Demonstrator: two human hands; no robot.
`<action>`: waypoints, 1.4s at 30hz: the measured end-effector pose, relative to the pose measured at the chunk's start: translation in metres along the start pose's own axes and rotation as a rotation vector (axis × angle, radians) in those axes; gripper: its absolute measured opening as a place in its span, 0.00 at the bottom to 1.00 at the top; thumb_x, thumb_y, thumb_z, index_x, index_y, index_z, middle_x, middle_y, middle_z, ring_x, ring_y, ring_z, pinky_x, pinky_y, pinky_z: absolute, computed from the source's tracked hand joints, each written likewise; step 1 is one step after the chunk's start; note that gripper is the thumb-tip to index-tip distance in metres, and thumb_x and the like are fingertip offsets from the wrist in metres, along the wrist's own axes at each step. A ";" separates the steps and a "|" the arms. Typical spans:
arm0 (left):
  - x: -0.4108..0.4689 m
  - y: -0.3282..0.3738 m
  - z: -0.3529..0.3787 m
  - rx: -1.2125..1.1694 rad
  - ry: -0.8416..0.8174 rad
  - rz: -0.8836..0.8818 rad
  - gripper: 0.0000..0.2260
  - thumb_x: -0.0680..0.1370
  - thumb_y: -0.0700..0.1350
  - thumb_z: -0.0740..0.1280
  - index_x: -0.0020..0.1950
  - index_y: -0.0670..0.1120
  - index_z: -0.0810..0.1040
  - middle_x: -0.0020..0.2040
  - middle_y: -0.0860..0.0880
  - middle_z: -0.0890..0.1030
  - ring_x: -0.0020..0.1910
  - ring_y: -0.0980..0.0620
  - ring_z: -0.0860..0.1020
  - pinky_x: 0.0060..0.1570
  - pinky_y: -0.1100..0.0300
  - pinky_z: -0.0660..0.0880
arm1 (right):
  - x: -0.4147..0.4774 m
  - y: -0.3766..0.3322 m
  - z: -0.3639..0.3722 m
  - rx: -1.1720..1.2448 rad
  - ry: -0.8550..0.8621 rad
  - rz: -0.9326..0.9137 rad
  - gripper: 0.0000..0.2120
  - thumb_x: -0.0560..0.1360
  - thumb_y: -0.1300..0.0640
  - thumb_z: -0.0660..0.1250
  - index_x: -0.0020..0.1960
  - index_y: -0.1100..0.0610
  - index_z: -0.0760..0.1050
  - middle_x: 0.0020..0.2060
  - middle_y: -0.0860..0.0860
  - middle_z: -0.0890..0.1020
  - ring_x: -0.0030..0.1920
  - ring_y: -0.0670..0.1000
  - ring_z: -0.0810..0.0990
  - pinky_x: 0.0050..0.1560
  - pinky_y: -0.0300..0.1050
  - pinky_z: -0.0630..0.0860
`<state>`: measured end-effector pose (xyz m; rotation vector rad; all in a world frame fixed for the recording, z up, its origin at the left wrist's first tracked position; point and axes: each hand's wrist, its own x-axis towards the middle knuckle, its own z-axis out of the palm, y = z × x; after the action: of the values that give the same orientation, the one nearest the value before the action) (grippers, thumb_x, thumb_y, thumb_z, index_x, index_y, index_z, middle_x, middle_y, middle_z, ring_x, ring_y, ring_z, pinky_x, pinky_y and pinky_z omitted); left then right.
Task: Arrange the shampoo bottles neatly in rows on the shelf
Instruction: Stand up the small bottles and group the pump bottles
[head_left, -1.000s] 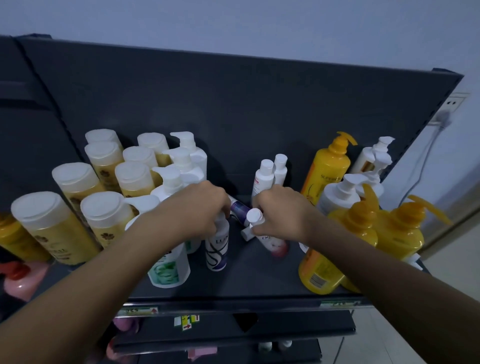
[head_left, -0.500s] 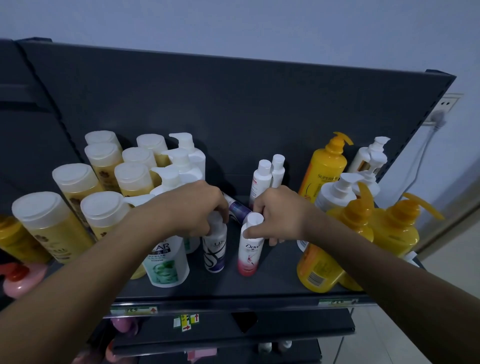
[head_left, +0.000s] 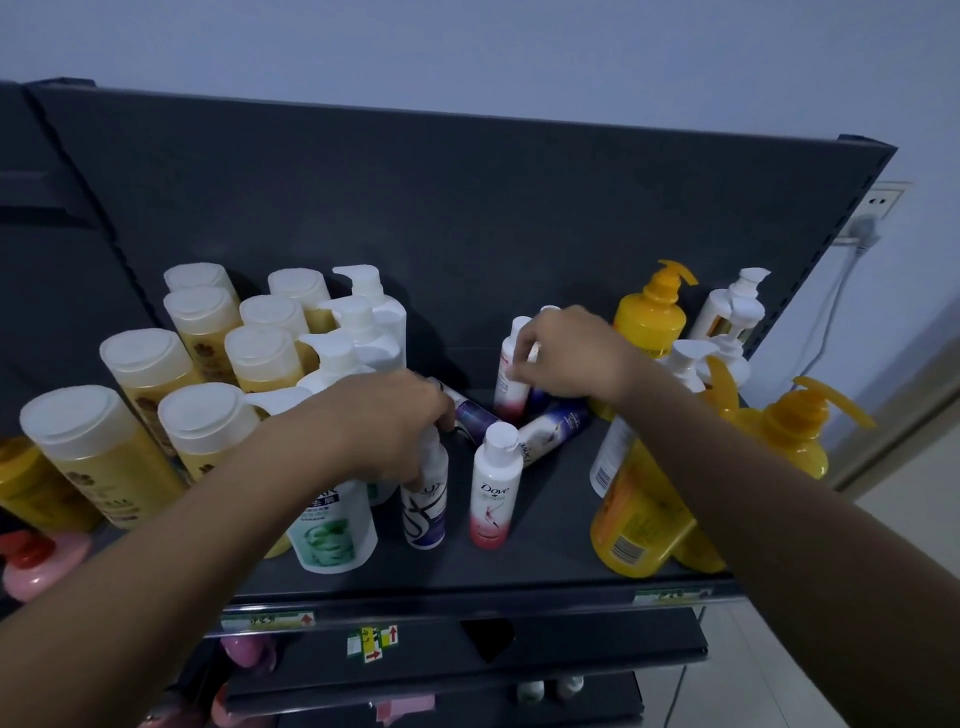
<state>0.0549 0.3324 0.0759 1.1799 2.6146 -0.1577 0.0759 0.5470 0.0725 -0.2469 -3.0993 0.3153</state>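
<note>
On the dark shelf (head_left: 540, 561) a small white-and-pink Dove bottle (head_left: 493, 499) stands upright by itself near the front. Beside it, to the left, stands a white-and-purple bottle (head_left: 425, 506), and my left hand (head_left: 384, 421) is closed over its top. Further back my right hand (head_left: 566, 353) grips an upright white-and-pink bottle (head_left: 508, 382) near the back panel. Two purple bottles lie flat between the hands: one (head_left: 470, 413) by my left fingers, another (head_left: 550, 434) under my right wrist.
Several yellow cap bottles (head_left: 156, 415) and white pump bottles (head_left: 358, 332) fill the shelf's left part. Yellow pump bottles (head_left: 639, 514) and white pump bottles (head_left: 732, 317) crowd the right. A green-label white bottle (head_left: 332, 530) stands front left. Lower shelves (head_left: 467, 649) show below.
My right hand let go of the Dove bottle, now standing at the front, and reached back to grip an upright bottle near the panel. My left hand stayed on the purple-patterned bottle.
</note>
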 end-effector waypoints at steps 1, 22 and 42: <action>0.000 0.001 -0.001 0.037 0.016 0.000 0.28 0.71 0.52 0.77 0.70 0.56 0.74 0.63 0.53 0.76 0.60 0.51 0.77 0.53 0.53 0.79 | 0.006 0.001 0.011 -0.075 -0.012 -0.014 0.07 0.75 0.49 0.71 0.51 0.49 0.84 0.46 0.49 0.78 0.48 0.53 0.81 0.44 0.46 0.76; -0.024 -0.016 0.004 0.096 0.269 -0.030 0.15 0.74 0.51 0.70 0.61 0.54 0.77 0.54 0.53 0.80 0.50 0.49 0.79 0.51 0.55 0.75 | 0.018 0.004 0.067 -0.605 -0.140 -0.347 0.13 0.76 0.56 0.67 0.36 0.54 0.66 0.40 0.51 0.75 0.40 0.55 0.78 0.36 0.47 0.70; 0.030 -0.015 -0.021 0.307 0.281 -0.058 0.15 0.76 0.43 0.70 0.63 0.53 0.78 0.56 0.50 0.81 0.51 0.47 0.81 0.40 0.56 0.74 | -0.049 0.013 -0.009 -0.556 -0.255 -0.205 0.16 0.69 0.41 0.74 0.40 0.53 0.76 0.33 0.47 0.76 0.39 0.50 0.79 0.31 0.41 0.66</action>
<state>0.0205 0.3482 0.0876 1.3053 2.9511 -0.4496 0.1263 0.5535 0.0789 0.1217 -3.3474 -0.5689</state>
